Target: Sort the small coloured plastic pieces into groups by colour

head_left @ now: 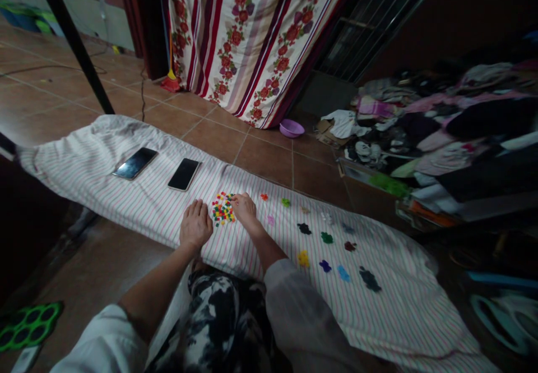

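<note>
Small coloured pieces (222, 210): no readable letters or numbers at this size.
Phone, far left (135, 163): dark screen, no readable text or brand.
Phone, second from left (184, 174): dark screen, likewise nothing legible.
Striped cloth (138, 205): no readable label.
Floral curtain (260, 53): no readable wording.
Purple basin (291, 128): no readable brand.
Heaped clothes (441, 157): too dim for reading any marking.
</note>
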Demonstrator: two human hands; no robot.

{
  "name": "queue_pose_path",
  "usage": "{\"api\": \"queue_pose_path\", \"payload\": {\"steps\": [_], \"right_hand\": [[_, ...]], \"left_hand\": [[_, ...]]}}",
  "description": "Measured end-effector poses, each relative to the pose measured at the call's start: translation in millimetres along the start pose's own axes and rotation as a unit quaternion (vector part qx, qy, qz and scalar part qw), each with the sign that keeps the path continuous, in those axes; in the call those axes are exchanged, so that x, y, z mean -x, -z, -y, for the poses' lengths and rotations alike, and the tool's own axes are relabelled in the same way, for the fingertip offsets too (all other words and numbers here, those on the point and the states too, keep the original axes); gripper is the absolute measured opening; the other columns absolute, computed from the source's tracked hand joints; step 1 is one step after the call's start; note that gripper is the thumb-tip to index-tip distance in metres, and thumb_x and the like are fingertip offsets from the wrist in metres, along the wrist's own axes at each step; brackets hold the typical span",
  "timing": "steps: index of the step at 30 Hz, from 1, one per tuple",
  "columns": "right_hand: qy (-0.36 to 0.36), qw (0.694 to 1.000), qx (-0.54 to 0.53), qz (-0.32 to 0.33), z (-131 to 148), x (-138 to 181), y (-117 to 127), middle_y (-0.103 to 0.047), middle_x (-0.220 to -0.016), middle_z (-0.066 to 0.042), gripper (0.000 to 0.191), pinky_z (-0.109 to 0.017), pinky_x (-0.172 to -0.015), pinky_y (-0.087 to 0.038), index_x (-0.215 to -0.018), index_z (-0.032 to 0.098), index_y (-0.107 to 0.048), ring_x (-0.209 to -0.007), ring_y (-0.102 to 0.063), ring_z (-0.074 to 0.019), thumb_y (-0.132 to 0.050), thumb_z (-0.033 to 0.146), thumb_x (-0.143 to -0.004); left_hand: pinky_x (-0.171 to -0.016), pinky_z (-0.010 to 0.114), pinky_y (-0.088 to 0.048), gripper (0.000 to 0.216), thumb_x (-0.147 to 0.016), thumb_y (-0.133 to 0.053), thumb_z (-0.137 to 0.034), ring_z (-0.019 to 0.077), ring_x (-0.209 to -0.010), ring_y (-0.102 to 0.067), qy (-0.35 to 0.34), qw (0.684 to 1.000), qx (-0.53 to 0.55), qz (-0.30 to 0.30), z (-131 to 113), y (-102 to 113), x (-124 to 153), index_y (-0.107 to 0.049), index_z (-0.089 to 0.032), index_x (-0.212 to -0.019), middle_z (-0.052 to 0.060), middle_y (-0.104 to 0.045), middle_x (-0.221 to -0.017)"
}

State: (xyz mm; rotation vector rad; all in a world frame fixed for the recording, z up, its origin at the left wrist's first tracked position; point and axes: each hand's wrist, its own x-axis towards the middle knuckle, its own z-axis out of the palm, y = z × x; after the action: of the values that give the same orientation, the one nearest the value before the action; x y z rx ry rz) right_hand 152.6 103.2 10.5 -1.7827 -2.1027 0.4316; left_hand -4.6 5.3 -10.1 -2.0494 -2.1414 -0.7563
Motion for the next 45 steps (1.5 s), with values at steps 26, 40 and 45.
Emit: {"api": "queue_pose_path", "payload": {"steps": [26,40,45], "right_hand": [[-0.038,0.991,-0.095,-0.09,-60,60,42,-0.063,-0.09,-0.002,0.015,-0.027,-0.079,-0.044,-0.09,0.021,-0.062,-0.081,-0.058,-0.0148,-0.051,0.018,-0.079],[-0.172,0.955,-0.036,-0.238,-192,112,121,-0.065,-0.077,-0.005,0.022,-0.028,-0.072,-0.045,-0.085,0.018,-0.066,-0.07,-0.057,-0.0167,-0.049,0.026,-0.073],[-0.249,0.937,0.044,-0.24,-243,130,151,-0.067,-0.081,-0.007,0.026,-0.029,-0.074,-0.044,-0.088,0.018,-0.068,-0.077,-0.059,-0.0196,-0.046,0.025,-0.076]], "left_hand": [[-0.105,0.048,-0.034,0.041,-0.084,-0.04,-0.026,0.0318,-0.128,-0.045,0.0,1.0,0.021,-0.016,-1,4,2,-0.059,-0.009,-0.116,0.019,-0.057,-0.128],[-0.104,0.05,-0.034,0.042,-0.085,-0.038,-0.028,0.0332,-0.125,-0.046,-0.009,1.0,0.011,-0.016,-4,9,4,-0.059,-0.009,-0.116,0.02,-0.057,-0.126],[-0.105,0.05,-0.035,0.041,-0.084,-0.039,-0.028,0.033,-0.126,-0.046,0.001,1.0,0.012,-0.009,-6,11,3,-0.059,-0.009,-0.115,0.02,-0.056,-0.127]]}}
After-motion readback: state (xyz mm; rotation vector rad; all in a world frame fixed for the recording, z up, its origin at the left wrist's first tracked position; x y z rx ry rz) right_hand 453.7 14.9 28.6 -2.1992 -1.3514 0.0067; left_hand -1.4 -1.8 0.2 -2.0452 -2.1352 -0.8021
